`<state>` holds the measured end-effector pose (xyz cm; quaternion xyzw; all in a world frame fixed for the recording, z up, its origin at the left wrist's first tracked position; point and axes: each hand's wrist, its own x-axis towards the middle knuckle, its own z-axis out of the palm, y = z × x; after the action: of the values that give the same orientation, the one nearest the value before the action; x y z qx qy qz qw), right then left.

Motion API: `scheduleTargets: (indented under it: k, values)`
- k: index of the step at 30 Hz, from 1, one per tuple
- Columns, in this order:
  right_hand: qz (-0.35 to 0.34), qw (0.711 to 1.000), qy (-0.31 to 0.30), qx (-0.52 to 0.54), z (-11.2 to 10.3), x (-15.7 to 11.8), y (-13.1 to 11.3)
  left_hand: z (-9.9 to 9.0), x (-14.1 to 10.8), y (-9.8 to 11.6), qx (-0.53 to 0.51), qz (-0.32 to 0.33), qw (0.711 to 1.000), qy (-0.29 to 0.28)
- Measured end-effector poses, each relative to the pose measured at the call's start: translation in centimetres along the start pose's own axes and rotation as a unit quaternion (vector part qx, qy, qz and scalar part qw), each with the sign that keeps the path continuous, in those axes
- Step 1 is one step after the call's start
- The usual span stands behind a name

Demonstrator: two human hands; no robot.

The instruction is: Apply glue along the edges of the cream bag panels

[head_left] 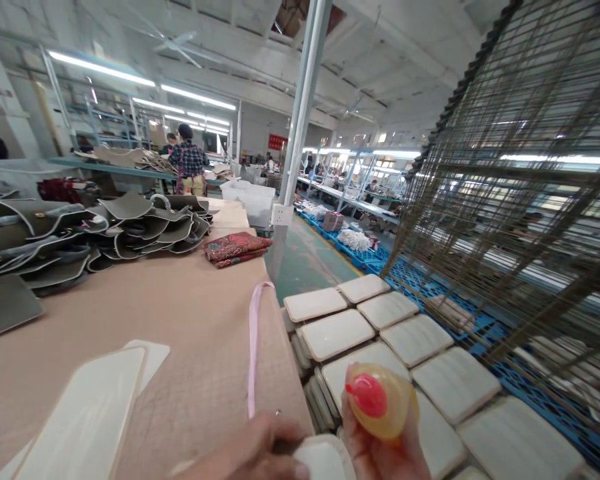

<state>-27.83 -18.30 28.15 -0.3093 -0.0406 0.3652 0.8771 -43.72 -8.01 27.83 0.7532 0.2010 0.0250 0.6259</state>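
My right hand [380, 453] is wrapped round a yellowish translucent bottle [395, 403] with a red tip pointing up at the camera, above the stacked pale panels [337, 333]. At the bottom centre, my left hand [260, 450] has its fingers curled at the edge of a pale rounded piece [323, 459], partly out of frame; whether it grips the piece is blurred. Other cream panels [87, 407] lie overlapping on the table at the lower left. A pink strip [253, 340] runs along the table's right side.
Dark green edged pieces [145, 227] are heaped on the table [195, 320] at the left. Folded patterned cloth [236, 248] lies near its right edge, by a metal post [300, 113]. A wire rack [520, 133] leans at the right. A person [190, 160] stands farther back.
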Motion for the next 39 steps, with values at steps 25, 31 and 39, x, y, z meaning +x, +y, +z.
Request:
scheduleTargets:
  k: [25, 31, 39]
  values:
    - [-0.027, 0.943, -0.162, -0.289, 6.8, -1.2, -8.0, -8.2, -0.2, 8.4, 0.178, 0.099, 0.939, -0.277]
    - [-0.006, 0.943, -0.178, -0.281, 6.3, -1.0, -7.7, -7.7, -0.3, 8.7, 0.165, 0.090, 0.934, -0.303]
    - [0.030, 0.928, -0.277, -0.246, 4.8, 0.8, -7.8, -7.2, -0.1, 8.2, 0.122, 0.095, 0.930, -0.334]
